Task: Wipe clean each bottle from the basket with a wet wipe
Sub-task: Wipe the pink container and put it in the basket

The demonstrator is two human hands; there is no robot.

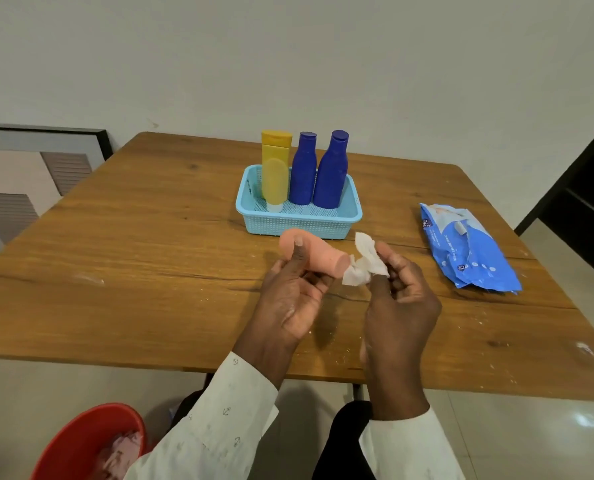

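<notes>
My left hand (290, 299) grips a peach-pink bottle (323, 256) lying sideways above the table, just in front of the basket. My right hand (397, 299) pinches a crumpled white wet wipe (363, 263) against the bottle's right end. The light blue basket (302, 225) stands behind them on the table. In it stand a yellow bottle (274, 168), with a yellow tube on a white cap (275, 188) in front of it, and two dark blue bottles (303, 171) (332, 174).
A blue pack of wet wipes (465, 247) lies on the wooden table (133, 254) to the right. A red bin (87, 441) with crumpled material inside sits on the floor at lower left. A dark framed panel (42, 161) leans against the wall at left.
</notes>
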